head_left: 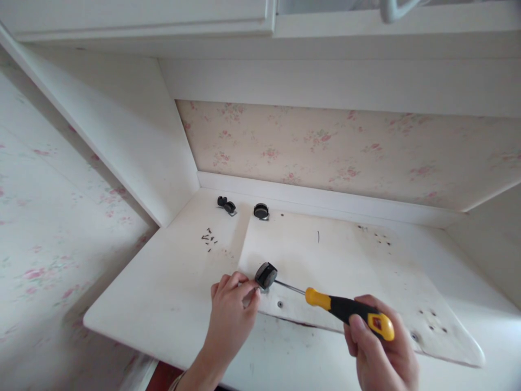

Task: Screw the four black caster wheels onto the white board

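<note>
A black caster wheel (266,275) sits at the near left corner of a white board (345,266) lying on the white desk (163,293). My left hand (232,312) pinches the caster's base plate, fingers closed. My right hand (380,353) grips a yellow and black screwdriver (350,312). Its metal shaft points left, and the tip meets the caster's base.
Two more black casters (227,205) (261,211) lie near the back wall. Several small dark screws (209,239) are scattered left of the board. Screw holes mark the board's right side (433,320). White cabinet panels and flowered wallpaper enclose the desk.
</note>
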Demonstrator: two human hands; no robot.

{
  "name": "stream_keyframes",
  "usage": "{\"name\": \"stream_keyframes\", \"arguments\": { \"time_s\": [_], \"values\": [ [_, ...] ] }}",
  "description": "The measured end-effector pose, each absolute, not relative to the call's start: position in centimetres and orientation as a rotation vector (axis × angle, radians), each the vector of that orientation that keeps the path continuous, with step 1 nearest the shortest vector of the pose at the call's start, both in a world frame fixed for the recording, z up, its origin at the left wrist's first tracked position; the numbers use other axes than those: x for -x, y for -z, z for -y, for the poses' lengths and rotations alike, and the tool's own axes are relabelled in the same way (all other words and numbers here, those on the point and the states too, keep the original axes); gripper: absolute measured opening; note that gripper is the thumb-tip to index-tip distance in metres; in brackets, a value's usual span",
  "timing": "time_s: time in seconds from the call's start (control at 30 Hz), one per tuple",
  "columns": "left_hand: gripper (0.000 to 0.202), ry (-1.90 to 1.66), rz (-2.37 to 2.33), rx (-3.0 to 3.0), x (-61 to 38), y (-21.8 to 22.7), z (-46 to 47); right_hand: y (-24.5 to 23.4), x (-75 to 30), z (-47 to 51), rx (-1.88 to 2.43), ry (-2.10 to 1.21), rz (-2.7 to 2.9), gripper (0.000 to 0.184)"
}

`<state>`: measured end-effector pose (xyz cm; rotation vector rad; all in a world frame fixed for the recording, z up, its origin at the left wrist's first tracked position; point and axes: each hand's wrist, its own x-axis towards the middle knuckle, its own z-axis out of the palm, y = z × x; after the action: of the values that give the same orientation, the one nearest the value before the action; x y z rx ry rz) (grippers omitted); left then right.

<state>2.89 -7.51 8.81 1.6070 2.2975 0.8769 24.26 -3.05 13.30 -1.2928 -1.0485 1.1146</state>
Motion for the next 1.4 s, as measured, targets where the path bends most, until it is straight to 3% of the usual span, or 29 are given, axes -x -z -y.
{"name": "stream_keyframes", "arguments": {
  "time_s": [0.4,1.17,1.4],
  "values": [
    [0.02,-0.92,-2.279,-1.649,-2.6,-8.8,7.2,-11.9,-25.4,2.8,1.332,-1.074,1.137,0.042],
    [0.022,-0.978,-2.175,-1.577,-2.4,-9.0,7.2,-13.1,-25.1,4.0,1.396,-0.731,1.437,0.031],
    [0.021,-0.976,-2.139,-1.572,-2.2,-9.0,7.1,-13.6,-24.5,4.5,1.423,-0.796,1.367,0.031]
  ]
}}
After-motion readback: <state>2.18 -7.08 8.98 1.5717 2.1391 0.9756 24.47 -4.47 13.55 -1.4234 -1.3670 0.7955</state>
